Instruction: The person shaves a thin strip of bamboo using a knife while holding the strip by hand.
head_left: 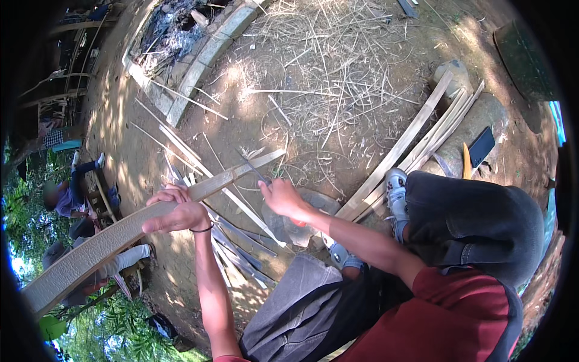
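We hold slat in curled left hand, narrow end beyond; right hand clenches knife, blade seemingly touching slat.

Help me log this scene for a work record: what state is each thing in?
Left hand: closed on the long piece.
Right hand: closed on the knife.
Long piece: held aslant, narrower toward the knife.
Knife: blade bare, crossing the piece; contact unclear.
Split strips: lying close together.
Shavings: scattered over the ground.
Phone: lying dark side up.
Fire pit: ashy, no flame visible.
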Demonstrator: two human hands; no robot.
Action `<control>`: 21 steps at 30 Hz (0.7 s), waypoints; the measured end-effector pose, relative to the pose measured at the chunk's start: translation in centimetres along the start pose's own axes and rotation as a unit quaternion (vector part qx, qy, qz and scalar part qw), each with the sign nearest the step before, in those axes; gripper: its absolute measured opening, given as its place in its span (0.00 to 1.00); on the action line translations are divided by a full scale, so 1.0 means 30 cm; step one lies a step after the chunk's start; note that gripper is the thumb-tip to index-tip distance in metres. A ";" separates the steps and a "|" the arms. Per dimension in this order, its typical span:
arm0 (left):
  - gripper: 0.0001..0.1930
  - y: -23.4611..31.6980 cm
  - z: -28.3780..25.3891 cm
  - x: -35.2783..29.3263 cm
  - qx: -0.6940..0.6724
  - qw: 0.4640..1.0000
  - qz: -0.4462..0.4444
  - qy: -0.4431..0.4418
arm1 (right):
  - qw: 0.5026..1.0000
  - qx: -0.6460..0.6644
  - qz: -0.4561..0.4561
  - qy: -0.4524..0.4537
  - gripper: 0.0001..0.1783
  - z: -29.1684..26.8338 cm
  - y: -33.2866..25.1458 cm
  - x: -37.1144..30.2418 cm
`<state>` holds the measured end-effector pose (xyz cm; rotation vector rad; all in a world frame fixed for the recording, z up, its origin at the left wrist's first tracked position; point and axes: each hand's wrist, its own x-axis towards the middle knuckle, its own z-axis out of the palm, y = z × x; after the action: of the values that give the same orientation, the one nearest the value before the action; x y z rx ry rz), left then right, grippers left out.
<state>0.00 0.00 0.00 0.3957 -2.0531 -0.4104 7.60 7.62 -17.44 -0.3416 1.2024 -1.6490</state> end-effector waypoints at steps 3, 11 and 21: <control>0.39 -0.061 0.290 -0.429 -0.115 0.968 -0.144 0.173 | 0.980 -0.180 -0.065 0.054 0.24 -0.577 0.056 -0.064; 0.39 -0.063 0.439 -0.520 -0.183 0.953 -0.192 0.145 | 0.905 -0.383 0.034 0.184 0.27 -0.845 0.463 -0.048; 0.39 -0.020 0.493 -0.543 -0.196 0.951 -0.203 0.125 | 0.957 -0.263 -0.070 0.103 0.21 -0.710 0.093 -0.125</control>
<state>-5.04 8.46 -19.68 0.5930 -1.5893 -0.9505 -4.22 22.32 -28.40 -0.6064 1.8141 -1.4873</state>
